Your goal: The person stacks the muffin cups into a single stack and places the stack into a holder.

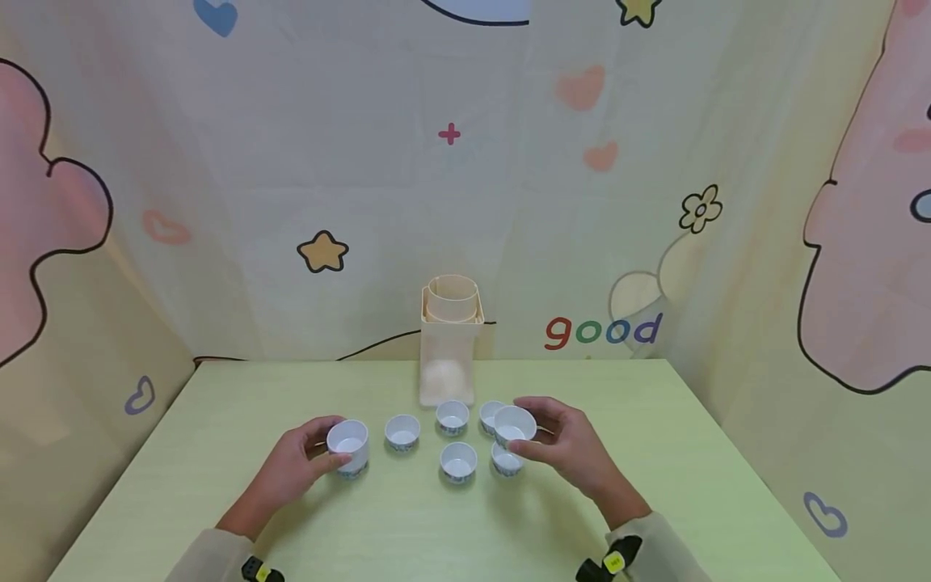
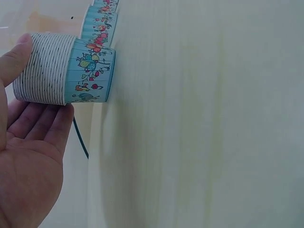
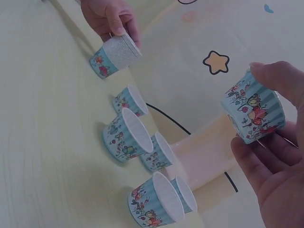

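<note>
My left hand (image 1: 301, 465) grips a stack of nested paper baking cups (image 1: 348, 440) from the side, thumb on one side and fingers on the other. Many tightly packed white rims show in the left wrist view, above the light blue, floral side of the bottom cup (image 2: 90, 71). A single matching cup (image 3: 256, 108), slightly tilted, is held between the thumb and fingers of my right hand (image 1: 570, 449). In the head view this cup overlaps two cups on the table, a back one (image 1: 490, 415) and a front one (image 1: 507, 461).
More matching cups stand upright between the hands: one at left (image 1: 402, 433), one at the back (image 1: 452, 418) and one nearer (image 1: 458, 463). Behind them rises a tall cream holder (image 1: 447, 364) with a round tube on top. A printed cloth (image 1: 378, 202) hangs behind the table (image 1: 407, 533).
</note>
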The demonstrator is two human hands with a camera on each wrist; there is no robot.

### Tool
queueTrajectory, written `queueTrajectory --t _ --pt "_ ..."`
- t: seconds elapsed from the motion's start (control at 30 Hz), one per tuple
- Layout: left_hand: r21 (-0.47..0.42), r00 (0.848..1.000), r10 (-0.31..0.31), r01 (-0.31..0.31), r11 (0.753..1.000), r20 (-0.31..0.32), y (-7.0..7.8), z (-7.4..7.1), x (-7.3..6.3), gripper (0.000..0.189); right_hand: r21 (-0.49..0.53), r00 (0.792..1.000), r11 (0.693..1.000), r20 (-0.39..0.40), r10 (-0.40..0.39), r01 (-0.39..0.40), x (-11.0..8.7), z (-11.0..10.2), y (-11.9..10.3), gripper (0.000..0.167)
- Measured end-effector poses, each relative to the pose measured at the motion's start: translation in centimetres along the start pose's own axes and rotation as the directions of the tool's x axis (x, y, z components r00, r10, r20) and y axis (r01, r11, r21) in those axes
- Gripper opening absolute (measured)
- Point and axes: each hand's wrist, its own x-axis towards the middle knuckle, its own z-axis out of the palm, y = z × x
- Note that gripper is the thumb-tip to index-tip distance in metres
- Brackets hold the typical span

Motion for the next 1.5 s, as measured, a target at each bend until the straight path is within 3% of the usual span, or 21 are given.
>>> queueTrajectory --t 0.7,1.5 --pt "-0.019 1.000 -0.004 0.004 1.000 0.006 -0.1 0.0 0.3 0.060 0.092 0.996 0.993 0.040 -0.077 0.073 1.3 3.2 -1.1 0.060" --pt "-0.048 1.000 0.016 -0.016 0.999 -0.003 -0.6 -0.1 0.2 0.061 0.192 0.991 0.977 0.082 -0.108 0.091 3.1 7.8 -0.3 0.059"
